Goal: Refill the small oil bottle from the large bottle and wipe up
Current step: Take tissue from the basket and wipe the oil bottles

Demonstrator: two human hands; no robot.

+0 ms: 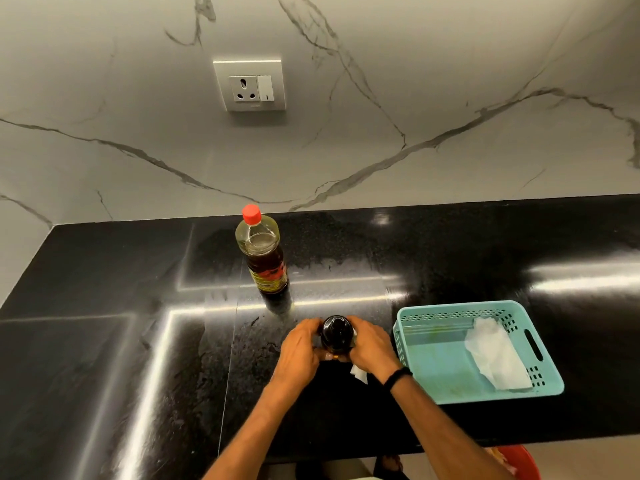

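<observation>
small oil bottle (336,334) stood on the black countertop (104,271), seen from above so mostly its dark cap showed. left hand (300,348) wrapped the bottle from 9 o'clock, fingers curled closed on its side. right hand (371,344) gripped it from 3 o'clock, also closed around it; a scrap of white tissue (359,373) poked out beneath this hand at 5 o'clock of the bottle. whether the hand pinched the tissue or merely covered it, could not tell. dark band (398,376) sat on the right wrist.

large bottle (265,261) stood upright at 11 o'clock of the small one, near but apart, red cap (251,214) on, dark oil filling most of the body, label around the lower half.

teal basket (450,389) lay at 3 o'clock, just beside the right hand, with a crumpled white paper towel (495,355) inside toward its right wall.

countertop around both bottles looked smeared, with wet streaks. socket plate (250,84) sat on the marble wall (450,64) at 12 o'clock.
</observation>
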